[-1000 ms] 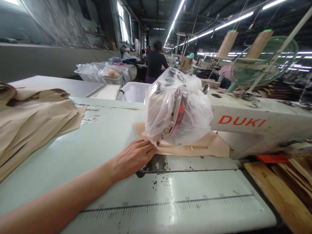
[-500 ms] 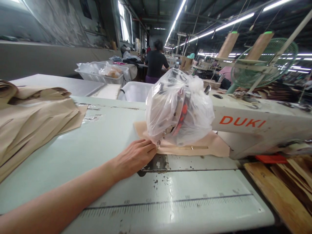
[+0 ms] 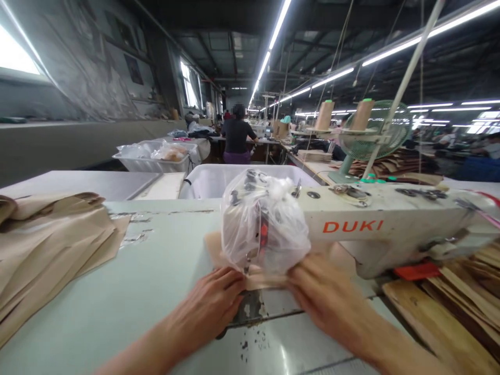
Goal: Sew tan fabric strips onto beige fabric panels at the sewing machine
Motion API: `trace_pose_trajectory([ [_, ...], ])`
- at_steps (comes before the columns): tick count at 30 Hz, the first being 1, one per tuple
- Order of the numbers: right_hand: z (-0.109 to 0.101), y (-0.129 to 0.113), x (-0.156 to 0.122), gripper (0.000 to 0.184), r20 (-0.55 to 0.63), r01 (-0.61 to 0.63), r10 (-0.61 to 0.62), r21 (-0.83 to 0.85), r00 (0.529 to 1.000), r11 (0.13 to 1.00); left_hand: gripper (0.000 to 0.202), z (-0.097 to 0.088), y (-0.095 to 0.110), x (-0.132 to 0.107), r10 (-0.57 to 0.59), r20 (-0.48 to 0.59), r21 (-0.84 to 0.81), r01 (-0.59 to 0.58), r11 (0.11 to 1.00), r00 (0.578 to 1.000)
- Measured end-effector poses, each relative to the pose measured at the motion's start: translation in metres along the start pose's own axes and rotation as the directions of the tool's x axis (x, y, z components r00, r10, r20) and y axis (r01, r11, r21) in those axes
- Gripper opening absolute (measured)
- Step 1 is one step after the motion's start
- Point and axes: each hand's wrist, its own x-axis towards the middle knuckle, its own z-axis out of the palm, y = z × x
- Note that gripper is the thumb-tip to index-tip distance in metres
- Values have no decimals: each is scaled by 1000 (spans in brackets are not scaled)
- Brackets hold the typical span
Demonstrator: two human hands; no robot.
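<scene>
I judge the beige piece (image 3: 266, 282) unfinished; my left hand (image 3: 215, 298) holds its edge, fingers narrow; right hand (image 3: 323, 287) too blurred to tell.

A fabric piece (image 3: 267, 282) lies on the table (image 3: 164, 260) under the head end of the sewing machine (image 3: 347, 213), between the left hand (image 3: 214, 297) and right hand (image 3: 326, 291). A fabric pile (image 3: 58, 239) lies far left, a tub (image 3: 207, 177) behind the machine, a wooden board (image 3: 433, 317) at right.
</scene>
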Motion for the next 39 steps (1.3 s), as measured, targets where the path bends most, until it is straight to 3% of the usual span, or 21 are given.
trace_pose_trajectory([
  [5, 57, 0, 22, 34, 120, 115, -130, 123, 984, 986, 24, 0, -2, 0, -2, -1, -71, 2, 997, 1000],
  [9, 77, 6, 21, 38, 85, 109, -121, 130, 989, 985, 24, 0, -3, 2, -6, -47, -62, 3, 998, 999],
  [14, 78, 6, 22, 40, 2, 93, -94, 147, 996, 985, 20, -3, -2, 4, 33, -69, -2, -33, 999, 997],
  [18, 73, 2, 28, 34, 6, 79, -81, 140, 997, 987, 29, -2, -2, 4, 39, -87, 42, -35, 998, 995],
  [23, 72, 2, 29, 31, -12, 71, -70, 159, 997, 985, 33, -2, -4, 5, 43, -36, 83, -40, 996, 998],
  [30, 83, 14, 22, 47, 85, 13, -28, 170, 996, 985, 35, -2, -1, 5, -14, -13, 71, 15, 997, 1000],
  [39, 74, 15, 29, 40, 78, -14, 2, 150, 997, 989, 42, -4, 2, 6, -58, -8, -17, 58, 998, 998],
])
